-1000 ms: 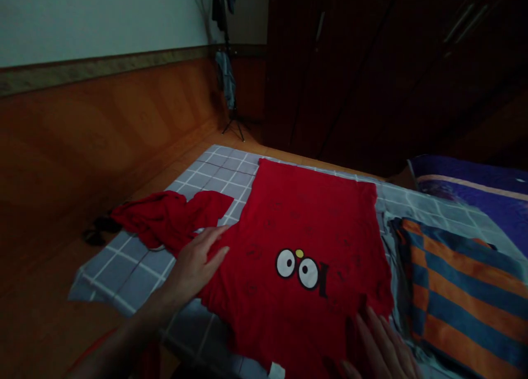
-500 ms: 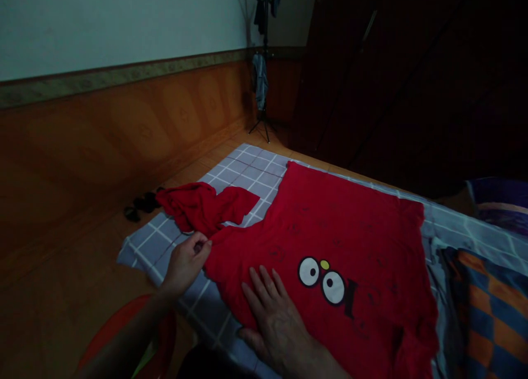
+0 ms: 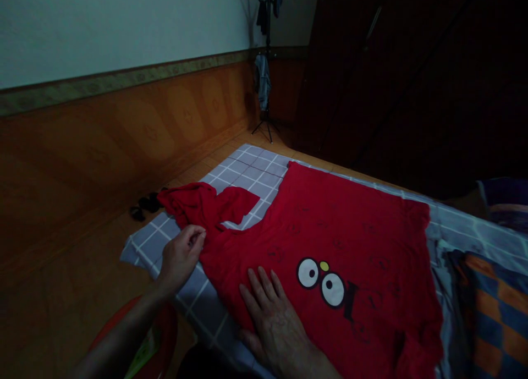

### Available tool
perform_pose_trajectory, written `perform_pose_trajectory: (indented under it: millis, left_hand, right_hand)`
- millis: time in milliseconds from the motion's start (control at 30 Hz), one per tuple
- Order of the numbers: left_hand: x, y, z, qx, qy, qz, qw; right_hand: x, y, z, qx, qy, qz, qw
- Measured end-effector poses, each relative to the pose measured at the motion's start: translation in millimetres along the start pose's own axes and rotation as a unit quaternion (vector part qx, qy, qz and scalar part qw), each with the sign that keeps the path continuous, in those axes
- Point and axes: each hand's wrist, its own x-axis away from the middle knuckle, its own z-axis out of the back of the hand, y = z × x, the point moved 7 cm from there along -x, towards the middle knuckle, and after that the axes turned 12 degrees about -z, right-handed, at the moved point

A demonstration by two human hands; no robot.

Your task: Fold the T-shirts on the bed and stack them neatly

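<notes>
A red shirt (image 3: pixel 350 214) with two cartoon eyes and a yellow dot printed on it lies spread over a grey checked bed sheet (image 3: pixel 251 164). At its near left edge my left hand (image 3: pixel 181 255) is closed in a pinch on the red cloth; the fingertips partly hide the gripped fold. My right hand (image 3: pixel 274 318) rests flat on the shirt, fingers stretched out, left of the printed eyes. Beyond my left hand, a bunched red part (image 3: pixel 198 203) reaches the far left edge of the sheet.
Folded orange and blue checked cloth (image 3: pixel 495 313) lies at the right. A red basin (image 3: pixel 167 335) with something green inside stands on the floor below my left arm. Dark footwear (image 3: pixel 144 206) lies by the bed, and a clothes stand (image 3: pixel 267 93) is in the corner.
My left hand has shifted slightly left and up, pulling the shirt's near left edge outward a little. My right hand stays flat on the shirt.
</notes>
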Motion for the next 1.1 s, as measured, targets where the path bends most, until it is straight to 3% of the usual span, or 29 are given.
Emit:
perform_pose_trajectory:
  millis: [100,167,333,400,500,600,767,933,1100]
  left_hand:
    - [1.6,31.3,-16.1,-0.057,-0.072,-0.105,0.990]
    - [2.2,40.2,-30.6,-0.081,-0.132,-0.127,0.980]
    - [-12.8,17.1,-42.2,-0.005,-0.212,-0.037,0.977]
    - [-21.7,6.7,-36.5,0.019,-0.205,-0.010,0.978]
    - [-26.2,3.3,-23.1,-0.055,-0.164,-0.021,0.985]
    - [-11.9,9.5,-18.9,-0.109,-0.136,-0.042,0.984]
    - [14.6,2.8,-26.8,-0.121,-0.144,-0.015,0.982]
    - [4.2,-10.8,-29.5,-0.014,-0.153,0.006,0.988]
    - [-1.4,-5.0,-28.5,0.082,-0.126,0.042,0.988]
  right_hand:
    - [0.8,-0.7,1.2,-0.001,-0.005,0.002,1.000]
    - [1.5,-0.3,0.5,0.000,0.001,0.001,1.000]
    - [2.2,0.8,-3.7,-0.008,0.010,0.004,1.000]
    - [2.1,0.9,-3.8,-0.012,0.008,0.006,1.000]
    - [2.7,1.0,-2.5,-0.018,0.007,0.006,1.000]
    - [4.3,1.1,0.4,-0.026,0.015,0.004,1.000]
    - [8.6,-5.0,5.9,-0.029,0.013,0.039,0.999]
    - [12.2,-11.6,12.6,-0.037,-0.011,0.068,0.997]
    - [17.7,-18.8,18.8,-0.061,-0.033,0.108,0.992]
